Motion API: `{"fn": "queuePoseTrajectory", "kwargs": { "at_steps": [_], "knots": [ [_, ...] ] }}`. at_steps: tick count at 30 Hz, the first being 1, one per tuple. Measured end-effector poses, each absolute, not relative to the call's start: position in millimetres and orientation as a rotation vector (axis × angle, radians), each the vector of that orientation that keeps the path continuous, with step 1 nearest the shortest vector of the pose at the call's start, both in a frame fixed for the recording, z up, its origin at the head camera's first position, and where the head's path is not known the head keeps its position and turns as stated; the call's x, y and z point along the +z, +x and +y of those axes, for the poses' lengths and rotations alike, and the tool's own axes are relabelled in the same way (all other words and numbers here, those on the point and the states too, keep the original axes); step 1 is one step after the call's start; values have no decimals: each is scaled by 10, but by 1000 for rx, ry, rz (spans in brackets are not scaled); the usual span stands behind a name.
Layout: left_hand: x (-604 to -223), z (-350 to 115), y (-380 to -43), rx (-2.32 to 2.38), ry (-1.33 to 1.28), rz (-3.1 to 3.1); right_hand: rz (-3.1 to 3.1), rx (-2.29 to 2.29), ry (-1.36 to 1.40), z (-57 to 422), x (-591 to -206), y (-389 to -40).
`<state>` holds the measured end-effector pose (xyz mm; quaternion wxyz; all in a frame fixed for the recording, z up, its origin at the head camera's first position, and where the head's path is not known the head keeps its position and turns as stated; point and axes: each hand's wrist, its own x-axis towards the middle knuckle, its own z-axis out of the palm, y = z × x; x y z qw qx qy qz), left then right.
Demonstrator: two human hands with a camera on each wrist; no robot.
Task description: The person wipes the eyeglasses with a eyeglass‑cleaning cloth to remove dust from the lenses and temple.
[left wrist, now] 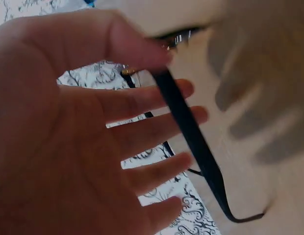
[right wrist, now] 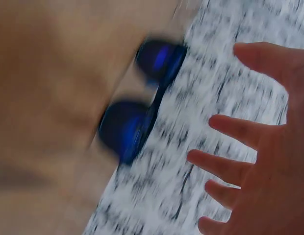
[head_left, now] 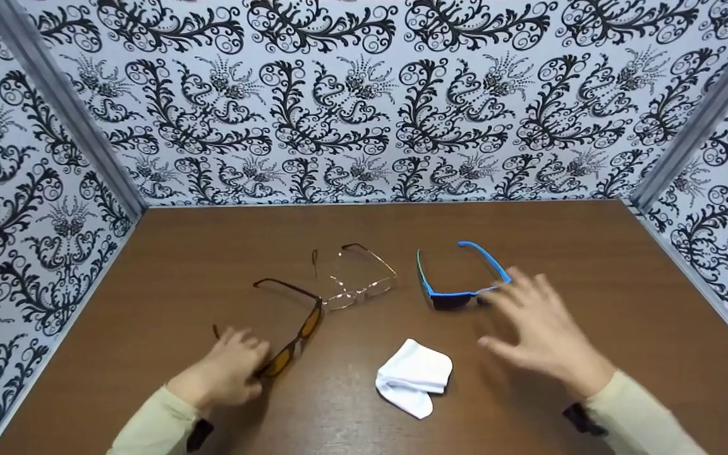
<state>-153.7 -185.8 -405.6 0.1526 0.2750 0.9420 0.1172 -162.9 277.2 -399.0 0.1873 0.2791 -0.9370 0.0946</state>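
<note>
My left hand (head_left: pixel 228 366) is at the near end of a pair of dark-framed, amber-lensed glasses (head_left: pixel 308 323), temples unfolded. In the left wrist view, the thumb overlaps the front of the dark temple (left wrist: pixel 191 132), pinching it against the index finger; the other fingers extend behind it. My right hand (head_left: pixel 541 325) is spread, fingers apart, near blue-framed sunglasses (head_left: pixel 424 278) with unfolded temples. The right wrist view shows these sunglasses (right wrist: pixel 125 127), blurred, away from the fingers, with nothing in the palm. Thin-framed clear eyeglasses (head_left: pixel 342 300) lie beside the amber pair.
A folded white cloth (head_left: pixel 416 373) lies on the brown tabletop (head_left: pixel 351 436) between the hands. Patterned black-and-white walls (head_left: pixel 364 107) enclose the table at the back and both sides. The clear eyeglasses stand very close to the amber pair's far end.
</note>
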Motion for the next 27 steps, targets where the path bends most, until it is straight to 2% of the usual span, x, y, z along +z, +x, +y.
{"fn": "queuePoseTrajectory", "kwargs": {
  "at_steps": [8, 18, 27],
  "knots": [
    [-4131, -1785, -1467, 198, 924, 2760, -2566, 375, 1208, 2128, -4205, -1508],
    [-4121, -1880, -1433, 365, 1009, 2692, -2757, 326, 1243, 1673, -4375, -1336],
    [-4080, -1928, -1369, 496, 1009, 2668, -2614, 245, 1310, 1535, -4412, -1325]
  ]
}}
